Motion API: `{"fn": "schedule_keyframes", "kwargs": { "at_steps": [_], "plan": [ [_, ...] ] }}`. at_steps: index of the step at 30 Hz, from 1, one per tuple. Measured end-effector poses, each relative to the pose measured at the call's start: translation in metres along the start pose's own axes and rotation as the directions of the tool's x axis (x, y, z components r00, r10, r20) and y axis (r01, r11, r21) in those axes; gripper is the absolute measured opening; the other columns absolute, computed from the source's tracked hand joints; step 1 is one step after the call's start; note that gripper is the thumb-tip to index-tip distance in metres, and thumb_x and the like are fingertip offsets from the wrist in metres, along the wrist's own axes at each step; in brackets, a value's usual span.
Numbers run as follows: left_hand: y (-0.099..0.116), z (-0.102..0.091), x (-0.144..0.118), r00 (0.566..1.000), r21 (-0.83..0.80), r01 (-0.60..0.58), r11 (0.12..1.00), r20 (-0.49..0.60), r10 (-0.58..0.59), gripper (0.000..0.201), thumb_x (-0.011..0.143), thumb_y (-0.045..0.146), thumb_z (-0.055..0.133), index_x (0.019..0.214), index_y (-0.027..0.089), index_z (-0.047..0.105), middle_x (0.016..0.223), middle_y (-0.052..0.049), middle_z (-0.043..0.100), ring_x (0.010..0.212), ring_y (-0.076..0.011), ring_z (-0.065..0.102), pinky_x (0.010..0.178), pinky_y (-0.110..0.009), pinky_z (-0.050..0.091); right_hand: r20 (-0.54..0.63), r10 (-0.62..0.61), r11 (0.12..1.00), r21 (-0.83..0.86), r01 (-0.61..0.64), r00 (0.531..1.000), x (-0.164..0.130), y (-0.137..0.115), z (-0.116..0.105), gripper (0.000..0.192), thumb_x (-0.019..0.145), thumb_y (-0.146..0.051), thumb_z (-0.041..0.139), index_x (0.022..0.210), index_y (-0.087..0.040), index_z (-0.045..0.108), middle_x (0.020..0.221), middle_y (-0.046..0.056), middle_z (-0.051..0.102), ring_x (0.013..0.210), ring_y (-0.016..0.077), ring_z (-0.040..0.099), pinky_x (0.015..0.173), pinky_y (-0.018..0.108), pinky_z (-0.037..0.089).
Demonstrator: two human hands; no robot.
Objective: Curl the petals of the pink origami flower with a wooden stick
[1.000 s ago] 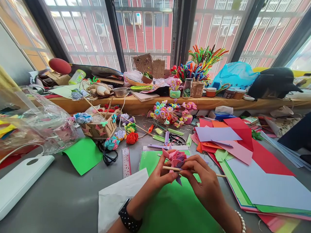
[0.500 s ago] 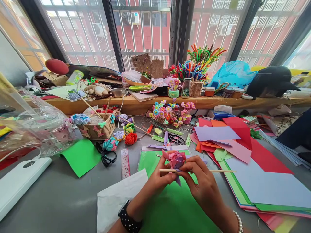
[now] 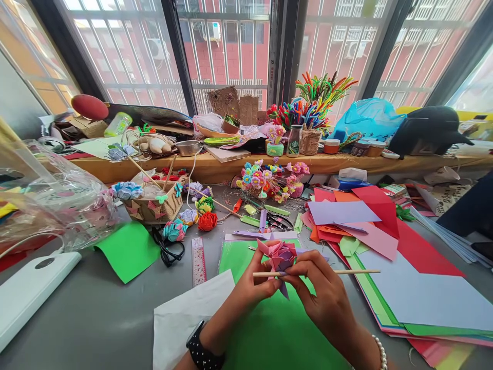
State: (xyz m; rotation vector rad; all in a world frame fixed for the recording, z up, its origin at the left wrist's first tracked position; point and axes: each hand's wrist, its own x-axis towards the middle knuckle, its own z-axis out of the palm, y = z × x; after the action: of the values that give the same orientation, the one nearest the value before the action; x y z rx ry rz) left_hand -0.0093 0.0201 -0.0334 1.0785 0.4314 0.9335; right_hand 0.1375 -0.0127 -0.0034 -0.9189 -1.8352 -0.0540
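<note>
A pink and purple paper flower (image 3: 281,255) above green paper (image 3: 269,329), near a red sheet (image 3: 423,252).

Daylight is pouring through tall barred windows (image 3: 227,51) spanning ten to two o'clock, with a red brick building (image 3: 234,56) showing beyond. Dark window frames (image 3: 281,51) are standing between the panes. A wooden sill (image 3: 215,167) is running beneath them, and a grey tabletop (image 3: 96,318) is filling seven o'clock.
</note>
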Motion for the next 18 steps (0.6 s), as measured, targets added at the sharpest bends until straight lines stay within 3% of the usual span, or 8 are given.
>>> {"fn": "schedule_keyframes", "kwargs": {
  "at_steps": [8,13,18],
  "plan": [
    [-0.0008,0.0023,0.0011,0.999,-0.020,-0.037,0.999,-0.001,0.037,0.059,0.066,0.027,0.069,0.118,0.028,0.041,0.080,0.000,0.055,0.065,-0.0103,0.048,0.061,-0.022,0.037,-0.015,-0.020,1.000,-0.021,0.020,1.000,-0.0007,0.0008,-0.0005,0.007,0.083,-0.013,0.051,0.079,-0.016,0.055,0.073,0.004,0.053,0.068,0.0152,0.055,0.059,0.027,0.050],
    [0.0038,0.0054,-0.0025,0.998,0.032,0.004,0.999,-0.058,-0.002,0.059,0.067,0.030,0.068,0.119,0.027,0.041,0.080,0.000,0.052,0.066,-0.0109,0.047,0.063,-0.024,0.038,-0.048,-0.054,0.997,-0.055,0.052,0.997,0.0016,-0.0012,-0.0010,0.011,0.085,-0.016,0.049,0.076,-0.016,0.055,0.071,0.003,0.054,0.064,0.0136,0.055,0.057,0.025,0.049],
    [0.0036,0.0042,-0.0026,0.999,0.079,0.009,0.997,-0.046,-0.006,0.059,0.067,0.033,0.068,0.119,0.028,0.040,0.079,0.000,0.050,0.066,-0.0116,0.047,0.062,-0.025,0.039,-0.076,-0.091,0.992,-0.095,0.084,0.993,0.0033,-0.0011,-0.0003,0.015,0.087,-0.020,0.048,0.074,-0.017,0.056,0.069,0.003,0.056,0.062,0.0131,0.056,0.056,0.024,0.049]
  ]
}}
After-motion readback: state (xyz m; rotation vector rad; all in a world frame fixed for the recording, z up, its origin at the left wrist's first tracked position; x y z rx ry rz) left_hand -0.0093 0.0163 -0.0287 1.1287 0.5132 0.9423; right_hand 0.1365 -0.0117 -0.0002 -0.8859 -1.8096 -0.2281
